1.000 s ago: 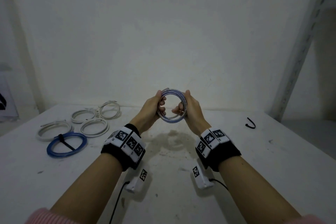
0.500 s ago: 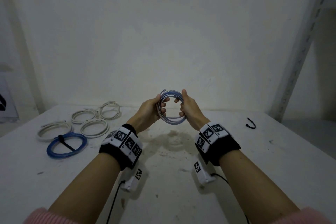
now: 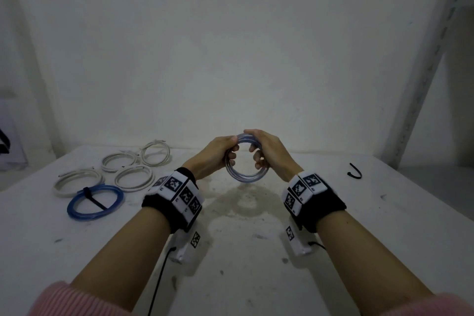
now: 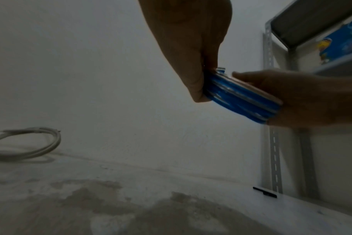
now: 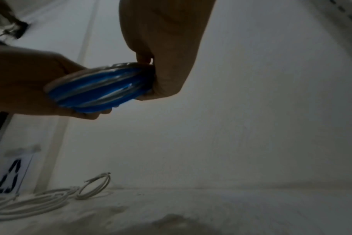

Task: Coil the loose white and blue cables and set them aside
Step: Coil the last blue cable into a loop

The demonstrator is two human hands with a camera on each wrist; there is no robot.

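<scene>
A small coil of blue cable (image 3: 243, 177) is held up above the white table (image 3: 256, 251), between both hands. My left hand (image 3: 225, 152) grips its left side and my right hand (image 3: 261, 151) grips its right side, fingers curled through the ring. The wrist views show the coil's blue turns (image 4: 241, 98) (image 5: 103, 89) pinched between the two hands. On the table at the left lie several coiled white cables (image 3: 133, 177) and a tied blue coil (image 3: 95, 201) with a black tie across it.
A black cable tie (image 3: 355, 174) lies at the table's right rear. A metal shelf upright (image 3: 423, 72) stands at the right against the wall. A recycling sign (image 5: 8, 176) is at the far left.
Both hands have rolled inward over the top of the blue coil, and the coil has tilted so its lower half hangs below the fingers.
</scene>
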